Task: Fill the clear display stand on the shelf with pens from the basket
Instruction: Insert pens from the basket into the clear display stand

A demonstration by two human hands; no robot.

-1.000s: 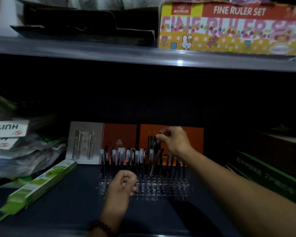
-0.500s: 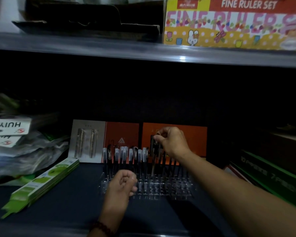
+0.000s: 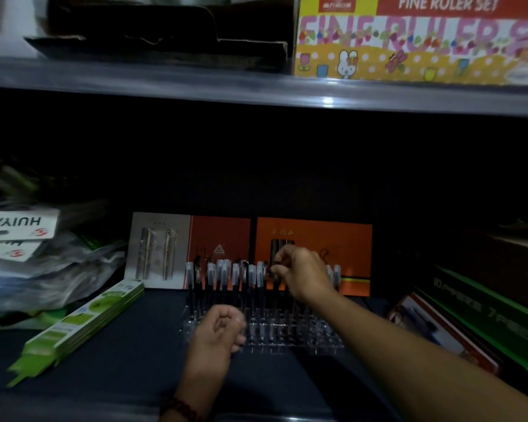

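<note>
Dark pens (image 3: 280, 249) are pinched in the right hand (image 3: 304, 271) over the clear display stand (image 3: 290, 333), likely for slotting, which seems steadied by the curled left hand (image 3: 217, 333), its grip unclear.

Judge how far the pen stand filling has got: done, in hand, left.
Done: capped pens line the back row of the clear stand. In hand: the right hand pinches dark pens above it; the left hand sits at its front. Left: the front holes look empty.
</note>
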